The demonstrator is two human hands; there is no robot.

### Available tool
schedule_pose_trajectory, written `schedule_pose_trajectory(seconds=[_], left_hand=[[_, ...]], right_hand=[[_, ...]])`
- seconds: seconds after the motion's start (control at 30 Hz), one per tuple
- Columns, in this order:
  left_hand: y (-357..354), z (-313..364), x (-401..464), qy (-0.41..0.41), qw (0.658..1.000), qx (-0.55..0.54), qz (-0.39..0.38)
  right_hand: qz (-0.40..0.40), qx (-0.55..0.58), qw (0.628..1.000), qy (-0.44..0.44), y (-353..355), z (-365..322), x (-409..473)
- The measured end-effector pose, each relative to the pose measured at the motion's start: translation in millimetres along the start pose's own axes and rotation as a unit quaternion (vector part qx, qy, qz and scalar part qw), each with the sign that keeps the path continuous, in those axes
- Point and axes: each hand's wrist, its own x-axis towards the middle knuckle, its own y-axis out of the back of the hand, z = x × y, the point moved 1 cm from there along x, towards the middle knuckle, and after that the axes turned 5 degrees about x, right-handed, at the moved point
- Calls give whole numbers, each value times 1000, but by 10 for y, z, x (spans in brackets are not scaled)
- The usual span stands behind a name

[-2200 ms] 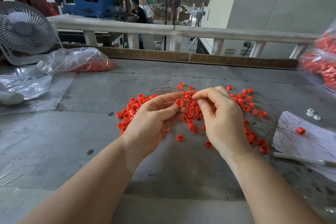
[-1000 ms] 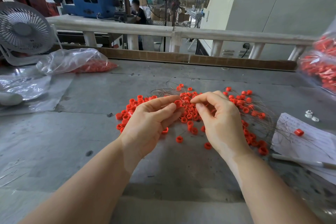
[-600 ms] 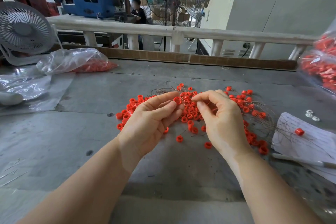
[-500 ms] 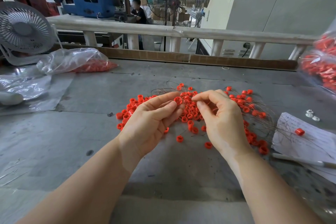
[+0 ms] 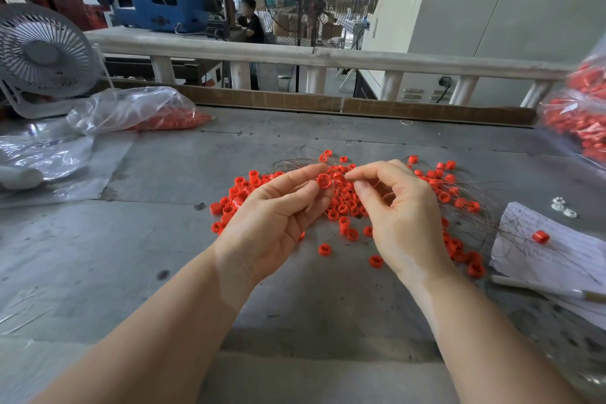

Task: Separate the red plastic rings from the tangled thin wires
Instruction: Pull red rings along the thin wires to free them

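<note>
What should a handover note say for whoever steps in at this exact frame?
Left hand: holds one red ring at its fingertips.
Right hand: pinches thin wire beside that ring.
Ring pile lies tangled in wires mid-table; loose rings at its left edge.
One stray ring on the paper.
Left: most of the pile still needs freeing.

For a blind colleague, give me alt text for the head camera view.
A left hand pinches one red ring while the right hand pinches a thin wire beside it, above a pile of red rings tangled in wires on a grey table.
</note>
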Motion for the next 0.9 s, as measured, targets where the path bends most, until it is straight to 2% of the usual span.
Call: schedule_pose_trajectory(seconds=[0.9], left_hand=[[-17, 26, -6, 38, 999, -31, -10]], right_hand=[[-21, 0, 1000, -3, 13, -27, -11]])
